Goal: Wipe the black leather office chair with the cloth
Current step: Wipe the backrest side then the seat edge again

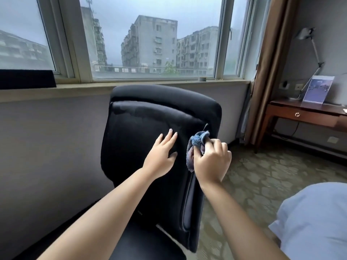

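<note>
Head view: left hand [161, 156], fingers spread, rests flat on the black leather office chair [142, 128] backrest; right hand [211, 162] at 3 o'clock pinches the bunched blue cloth [196, 145] against it.

I see two bare forearms, no sleeves reaching the wrists. The left hand [159, 156] and right hand [211, 162] carry no rings, watch, or gloves; nails short and unpainted.

Black leather chair [150, 128], blue cloth [197, 145] with a pinkish underside, reddish-brown wooden bench [304, 113], brown curtain [270, 68], olive carpet [272, 177] with pale mottled pattern, pale blue bedding [315, 218]
</note>
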### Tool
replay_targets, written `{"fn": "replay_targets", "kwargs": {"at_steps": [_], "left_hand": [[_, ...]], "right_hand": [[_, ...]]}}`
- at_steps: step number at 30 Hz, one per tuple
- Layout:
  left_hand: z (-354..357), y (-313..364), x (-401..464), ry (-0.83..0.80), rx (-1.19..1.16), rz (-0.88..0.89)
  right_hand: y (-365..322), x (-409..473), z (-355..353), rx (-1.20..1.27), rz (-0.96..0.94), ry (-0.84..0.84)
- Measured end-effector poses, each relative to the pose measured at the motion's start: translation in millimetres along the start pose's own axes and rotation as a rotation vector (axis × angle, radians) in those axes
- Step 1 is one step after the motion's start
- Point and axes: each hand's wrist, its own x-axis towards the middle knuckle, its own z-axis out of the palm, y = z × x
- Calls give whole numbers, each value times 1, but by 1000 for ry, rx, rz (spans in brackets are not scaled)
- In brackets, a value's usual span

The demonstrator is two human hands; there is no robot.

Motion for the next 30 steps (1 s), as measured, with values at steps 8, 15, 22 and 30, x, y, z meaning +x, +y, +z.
{"fn": "replay_targets", "kwargs": {"at_steps": [8, 15, 22, 30], "left_hand": [[20, -21, -24, 59, -14, 82], [34, -30, -42, 41, -34, 82], [47, -41, -50, 34, -9, 109], [54, -53, -50, 41, 9, 97]], "right_hand": [[7, -91, 9, 229, -13, -63], [28, -123, 6, 257, -152, -195], [33, -146, 18, 256, -320, -230], [60, -231, 32, 220, -201, -677]]}}
